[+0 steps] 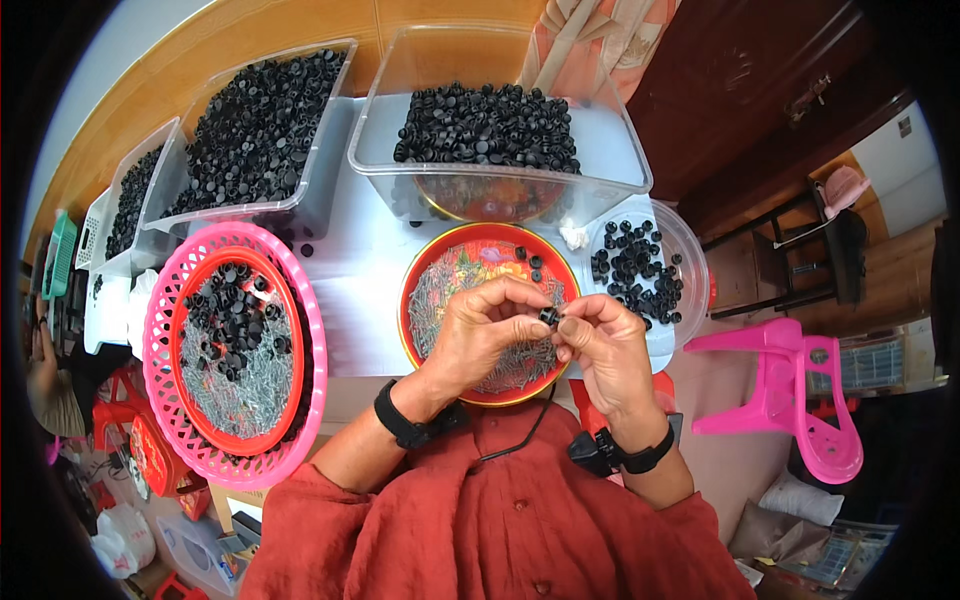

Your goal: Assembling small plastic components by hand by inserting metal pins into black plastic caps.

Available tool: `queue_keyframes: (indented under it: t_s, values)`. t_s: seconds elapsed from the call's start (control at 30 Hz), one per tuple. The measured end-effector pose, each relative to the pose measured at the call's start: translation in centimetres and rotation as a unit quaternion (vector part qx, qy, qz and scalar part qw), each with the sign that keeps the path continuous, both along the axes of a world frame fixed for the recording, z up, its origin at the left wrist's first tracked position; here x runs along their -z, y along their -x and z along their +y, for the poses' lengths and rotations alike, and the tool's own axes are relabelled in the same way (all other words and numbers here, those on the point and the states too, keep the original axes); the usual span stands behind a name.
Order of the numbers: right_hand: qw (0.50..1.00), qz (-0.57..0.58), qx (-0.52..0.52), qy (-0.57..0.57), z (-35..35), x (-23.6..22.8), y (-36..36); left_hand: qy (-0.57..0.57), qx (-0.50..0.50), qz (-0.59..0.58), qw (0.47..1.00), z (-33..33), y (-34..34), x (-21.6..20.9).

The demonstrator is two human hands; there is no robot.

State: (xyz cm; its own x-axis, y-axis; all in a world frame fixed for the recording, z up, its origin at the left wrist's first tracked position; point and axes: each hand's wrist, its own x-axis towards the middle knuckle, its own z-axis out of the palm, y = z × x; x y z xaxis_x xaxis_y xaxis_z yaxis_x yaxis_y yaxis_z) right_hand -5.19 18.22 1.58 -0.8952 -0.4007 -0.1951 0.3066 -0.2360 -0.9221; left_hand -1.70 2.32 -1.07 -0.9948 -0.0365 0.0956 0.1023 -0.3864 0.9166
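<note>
Both my hands meet above a round red tray (408, 345) with a gold rim, which holds many small metal screws and a few black caps (536, 262). Between thumb and fingers, my left hand (480, 325) pinches a small round black cap (549, 315). My right hand (608, 350) is closed right beside that cap, thumb against fingers; whatever its fingertips hold is hidden. To the right of the tray stands a clear round tub (690, 262) with many black caps in it.
At the left, a pink openwork basket (160, 345) carries a red tray (180, 375) of screws and black caps. Clear bins (500, 182) (325, 130) full of black caps line the table's back. A pink stool (770, 345) stands right; a person (50, 385) sits far left.
</note>
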Motion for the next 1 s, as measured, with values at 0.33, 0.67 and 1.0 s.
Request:
queue_keyframes:
  t_s: [0.33, 0.67, 1.0]
  values:
    - [0.999, -0.044, -0.007, 0.027, -0.2, 0.1, 0.0, -0.011, 0.022, -0.019, 1.0, -0.2, 0.0, 0.8]
    - [0.995, -0.094, -0.011, 0.015, -0.1, 0.4, 0.7, 0.031, -0.012, 0.036, 0.999, 0.2, 0.4, 1.5]
    - [0.997, -0.074, -0.031, -0.001, 0.2, 0.7, 0.9, 0.245, -0.059, 0.11, 0.962, -0.3, 0.6, 1.1]
